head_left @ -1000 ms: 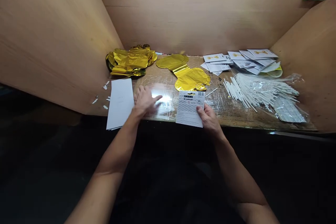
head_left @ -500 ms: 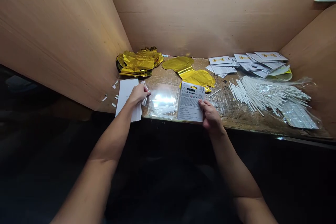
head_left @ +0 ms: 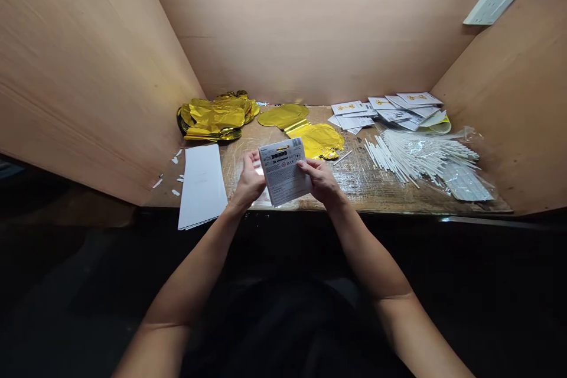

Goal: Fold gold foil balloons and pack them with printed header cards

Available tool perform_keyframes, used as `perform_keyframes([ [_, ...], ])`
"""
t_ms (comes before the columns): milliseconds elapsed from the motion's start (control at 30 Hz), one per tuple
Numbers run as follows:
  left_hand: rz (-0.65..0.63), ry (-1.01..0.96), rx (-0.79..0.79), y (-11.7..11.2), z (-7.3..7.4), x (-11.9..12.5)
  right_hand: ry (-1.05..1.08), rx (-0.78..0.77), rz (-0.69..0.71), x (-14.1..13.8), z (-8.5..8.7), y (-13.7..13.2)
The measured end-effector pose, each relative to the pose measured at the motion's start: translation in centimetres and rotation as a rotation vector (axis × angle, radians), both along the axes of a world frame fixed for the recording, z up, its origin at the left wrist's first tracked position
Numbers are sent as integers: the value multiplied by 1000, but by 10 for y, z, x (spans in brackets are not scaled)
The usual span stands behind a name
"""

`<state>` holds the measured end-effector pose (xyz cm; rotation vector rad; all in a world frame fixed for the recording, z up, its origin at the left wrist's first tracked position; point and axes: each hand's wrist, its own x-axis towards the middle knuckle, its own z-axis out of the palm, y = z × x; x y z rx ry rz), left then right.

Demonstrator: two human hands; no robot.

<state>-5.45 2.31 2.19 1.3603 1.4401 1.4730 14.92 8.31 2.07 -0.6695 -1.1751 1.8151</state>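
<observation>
A printed white card with a barcode and small black text (head_left: 283,171) is lifted above the table's front edge. My right hand (head_left: 321,180) grips its right side, thumb on the printed face. My left hand (head_left: 250,180) holds its left edge from behind. A little transparent plastic shows under the card, but I cannot tell whether it is a bag. Behind the hands lies a flattened gold foil balloon (head_left: 301,136). A stack of white sheets (head_left: 201,186) lies left of my left hand.
A heap of gold foil balloons (head_left: 215,119) sits at the back left. Printed cards (head_left: 385,109) are spread at the back right. White sticks in a plastic bag (head_left: 419,156) lie at the right. Plywood walls (head_left: 310,29) surround the table on three sides, with a wall socket (head_left: 492,4) high up.
My left hand has left the white sheets and taken the card's left edge. The card has risen off the table and tilted. The view has shifted, bringing the wall socket into sight.
</observation>
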Motion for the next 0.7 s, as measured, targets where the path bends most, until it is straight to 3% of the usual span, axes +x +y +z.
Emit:
perform_keyframes([
  [100, -369, -392, -280, -2, -10, 7, -9, -45, -31, 19, -2, 4],
  [133, -407, -449, -321, -2, -13, 9, -12, -55, -63, 26, -3, 5],
  [167, -375, -474, -323, -1, -15, 11, -10, -56, -108, 34, -2, 4],
  [267, -101, -456, -215, 4, -17, 19, -33, -33, -187, 60, 2, -12],
  [300, -33, -452, -182, 6, -17, 23, -70, -33, -137, 68, 3, -22],
  [367, 19, -471, -144, 6, -17, 31, -172, -61, 92, 78, 4, -46],
  [433, -1, -515, -141, 3, -16, 41, -240, -94, 326, 79, 1, -68],
  [467, -32, -539, -160, -1, -16, 44, -250, -101, 377, 78, -2, -76],
  [533, -108, -586, -239, -8, -14, 49, -264, -91, 317, 73, -10, -84],
  [700, -215, -627, -411, -28, -8, 49, -381, -23, -77, 73, -26, -81],
])
